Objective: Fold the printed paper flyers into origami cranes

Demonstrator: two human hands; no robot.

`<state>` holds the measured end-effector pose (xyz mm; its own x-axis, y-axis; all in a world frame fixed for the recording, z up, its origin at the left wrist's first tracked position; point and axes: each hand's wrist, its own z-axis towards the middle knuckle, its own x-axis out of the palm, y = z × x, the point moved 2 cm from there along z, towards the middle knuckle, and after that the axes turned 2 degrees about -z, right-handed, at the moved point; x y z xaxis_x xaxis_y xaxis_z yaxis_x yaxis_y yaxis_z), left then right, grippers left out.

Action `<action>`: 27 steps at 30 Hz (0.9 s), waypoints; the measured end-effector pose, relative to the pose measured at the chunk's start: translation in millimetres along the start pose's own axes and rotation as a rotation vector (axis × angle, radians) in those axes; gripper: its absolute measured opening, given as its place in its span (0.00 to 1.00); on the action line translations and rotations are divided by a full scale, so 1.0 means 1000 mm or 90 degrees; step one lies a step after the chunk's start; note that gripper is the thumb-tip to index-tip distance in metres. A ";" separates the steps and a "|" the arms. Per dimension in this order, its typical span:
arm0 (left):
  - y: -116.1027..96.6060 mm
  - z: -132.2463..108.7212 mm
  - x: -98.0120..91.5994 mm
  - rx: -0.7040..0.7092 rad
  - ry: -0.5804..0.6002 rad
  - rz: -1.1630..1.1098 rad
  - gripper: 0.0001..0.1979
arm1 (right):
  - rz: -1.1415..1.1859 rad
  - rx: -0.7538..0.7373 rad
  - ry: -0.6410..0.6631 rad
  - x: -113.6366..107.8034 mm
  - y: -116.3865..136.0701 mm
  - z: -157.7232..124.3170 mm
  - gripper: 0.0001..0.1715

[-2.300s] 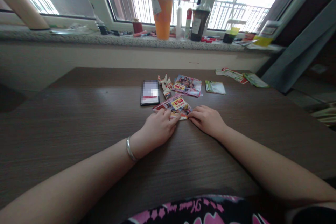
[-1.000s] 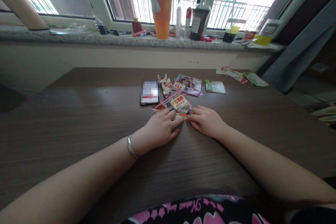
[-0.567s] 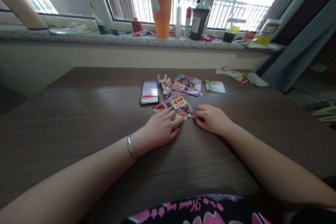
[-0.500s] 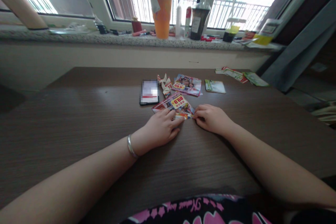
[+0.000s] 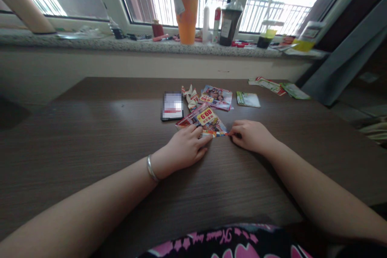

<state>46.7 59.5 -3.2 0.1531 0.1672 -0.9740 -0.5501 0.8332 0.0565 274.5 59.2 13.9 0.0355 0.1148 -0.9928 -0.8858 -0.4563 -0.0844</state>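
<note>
A folded, colourful printed flyer [image 5: 211,120] with a yellow price patch lies on the table, its near edge turned up in an orange strip. My left hand [image 5: 188,144], a silver bangle at its wrist, rests palm down with its fingers laid over the flyer's near left edge. At the opposite corner, my right hand [image 5: 249,135] pinches the flyer's right tip between thumb and fingers. Just behind it lie a crumpled or folded paper piece [image 5: 191,97] and a stack of similar flyers [image 5: 216,96].
A phone [image 5: 172,107] lies left of the flyers on the dark wooden table [image 5: 90,141]. Small green-and-white cards [image 5: 248,99] are to the right, and more paper strips [image 5: 269,84] at the back right. The windowsill [image 5: 136,46] holds an orange drink cup [image 5: 186,16], bottles and clutter.
My right hand has slid slightly right, and more of the flyer's right corner now shows. My left hand has stayed in place.
</note>
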 end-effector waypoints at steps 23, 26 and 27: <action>0.002 -0.001 -0.003 -0.004 0.004 -0.013 0.21 | 0.094 -0.028 -0.108 0.008 0.010 -0.001 0.15; 0.002 -0.001 -0.003 -0.011 -0.003 -0.037 0.22 | 0.091 -0.040 -0.106 0.010 0.017 0.002 0.17; 0.002 -0.001 -0.003 -0.012 -0.004 -0.044 0.23 | 0.092 -0.038 -0.105 0.011 0.017 0.003 0.17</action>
<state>44.7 60.0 -0.2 0.1966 0.1135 -0.9739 -0.5529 0.8331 -0.0145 258.0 55.4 1.9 -0.1698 0.1856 -0.9678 -0.8472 -0.5291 0.0472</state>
